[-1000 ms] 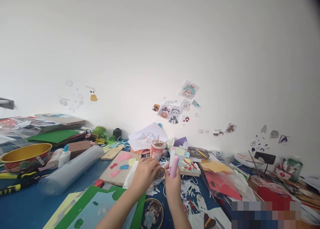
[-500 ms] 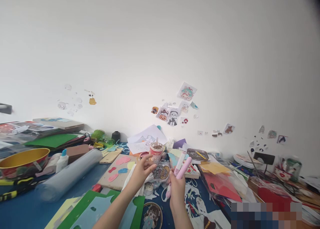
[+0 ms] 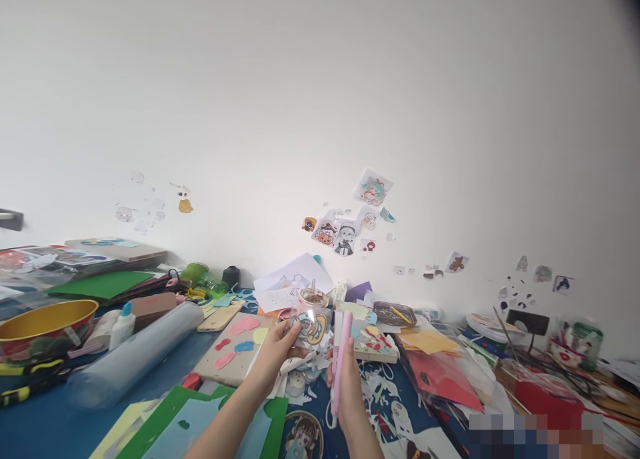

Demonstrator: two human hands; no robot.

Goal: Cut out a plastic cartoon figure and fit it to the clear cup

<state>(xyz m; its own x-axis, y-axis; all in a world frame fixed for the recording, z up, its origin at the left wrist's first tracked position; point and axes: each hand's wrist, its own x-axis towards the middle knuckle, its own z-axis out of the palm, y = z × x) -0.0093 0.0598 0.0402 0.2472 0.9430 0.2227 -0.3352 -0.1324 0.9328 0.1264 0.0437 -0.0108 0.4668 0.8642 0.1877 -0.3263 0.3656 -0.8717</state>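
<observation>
Right hand (image 3: pixel 350 395): closed around a pink cutter (image 3: pixel 341 359); its long axis runs upright, tip away from the body.
Left hand (image 3: pixel 274 352): fingers pinched on a sticker (image 3: pixel 311 328), raised off the table (image 3: pixel 60 412).
Relation: the sticker sits just left of the cutter's upper end, apart from it; the left hand is the nearer of the 2.
Behind: a cup (image 3: pixel 314 299) just past the sticker.
Far: 1 wall (image 3: pixel 320 99) with pictures (image 3: pixel 345 235).

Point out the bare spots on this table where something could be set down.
One bare strip of blue table shows at near left, between the clear roll and the green sheet. Elsewhere it is crowded: paper scraps surround both hands, and red sheets and clutter fill the right.
</observation>
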